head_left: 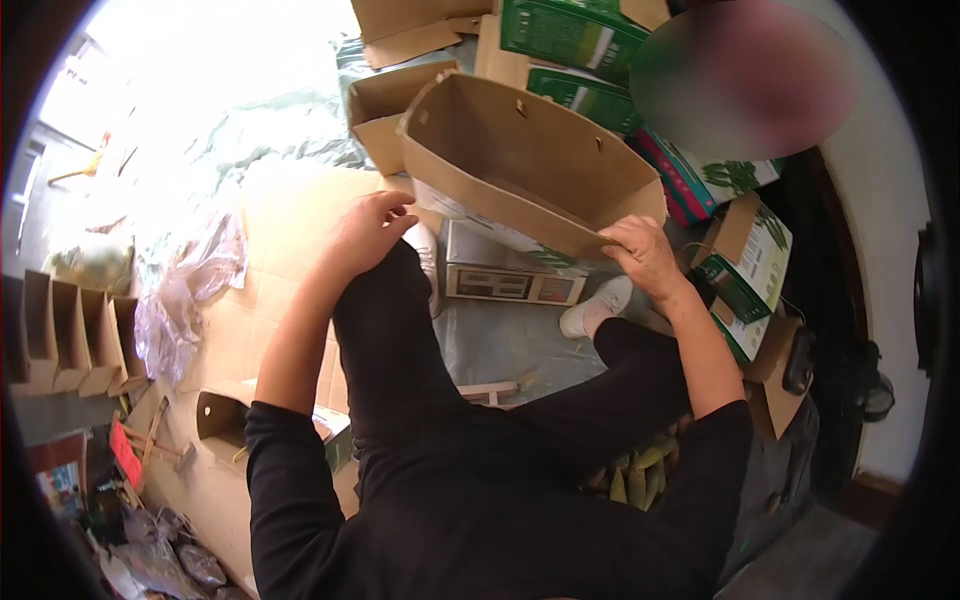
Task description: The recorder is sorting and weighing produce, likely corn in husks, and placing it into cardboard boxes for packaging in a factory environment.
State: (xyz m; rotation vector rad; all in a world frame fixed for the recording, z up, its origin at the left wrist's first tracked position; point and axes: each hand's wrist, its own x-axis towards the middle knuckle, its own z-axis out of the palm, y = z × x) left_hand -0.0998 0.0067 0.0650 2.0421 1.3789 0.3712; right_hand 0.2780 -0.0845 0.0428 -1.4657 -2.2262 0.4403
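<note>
An open brown cardboard box (530,150), empty inside with small holes near its rim, is tilted in front of me above my knees. My right hand (643,255) grips its near right corner, with the thumb over the rim. My left hand (372,228) hovers by the box's near left end, above my left knee. Its fingers are loosely bent with a gap to the thumb, and nothing shows in them. Below the held box, a flat printed carton (515,285) lies on the floor between my white shoes.
Green printed boxes (575,45) are stacked beyond the held box, and another green box (745,260) stands at right. Open cardboard boxes (70,335) line the far left. Flattened cardboard (285,215) and crumpled clear plastic (190,300) lie at left. Corn ears (640,480) sit by my right thigh.
</note>
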